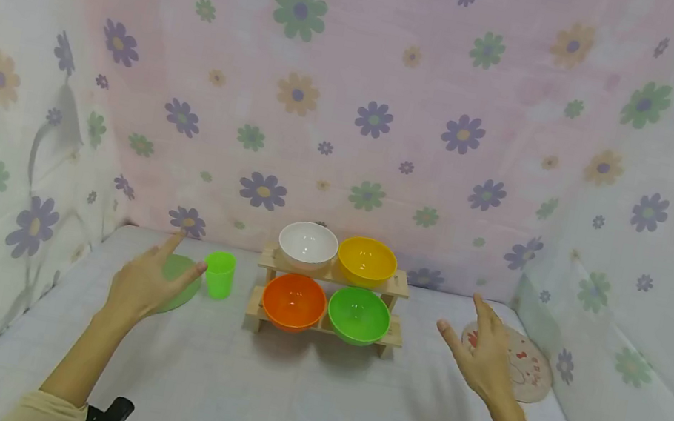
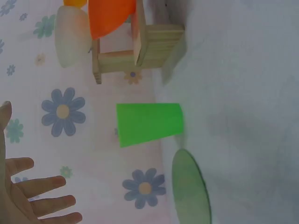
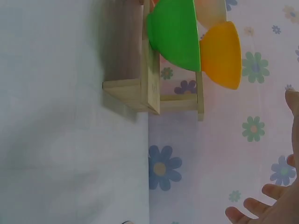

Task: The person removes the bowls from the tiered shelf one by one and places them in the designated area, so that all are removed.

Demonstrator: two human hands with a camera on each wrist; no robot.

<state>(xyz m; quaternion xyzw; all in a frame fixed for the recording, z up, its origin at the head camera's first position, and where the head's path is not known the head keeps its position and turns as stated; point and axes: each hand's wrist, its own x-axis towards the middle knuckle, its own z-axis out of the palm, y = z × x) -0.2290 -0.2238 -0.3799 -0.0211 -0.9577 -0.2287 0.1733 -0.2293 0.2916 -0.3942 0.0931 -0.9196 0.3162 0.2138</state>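
Observation:
My left hand (image 1: pixel 144 286) is held above the table at the left, fingers spread and holding nothing. Close to its thumb stands a bright green cup (image 1: pixel 220 276), and a flat green disc (image 1: pixel 182 292) lies partly hidden behind the hand. On the right, my right hand (image 1: pixel 484 353) hovers with its fingers extended, overlapping a round pinkish mat with red prints (image 1: pixel 529 368) in the head view. Between the hands, a two-step wooden rack (image 1: pixel 394 331) carries a white bowl (image 1: pixel 308 244) and a yellow bowl (image 1: pixel 366 262) above, an orange bowl (image 1: pixel 294 302) and a green bowl (image 1: pixel 358 316) below.
A white cloth covers the table (image 1: pixel 289 405). Flower-patterned fabric (image 1: pixel 347 77) hangs at the back and along both sides, close to the table's edges. The rack stands near the back fabric.

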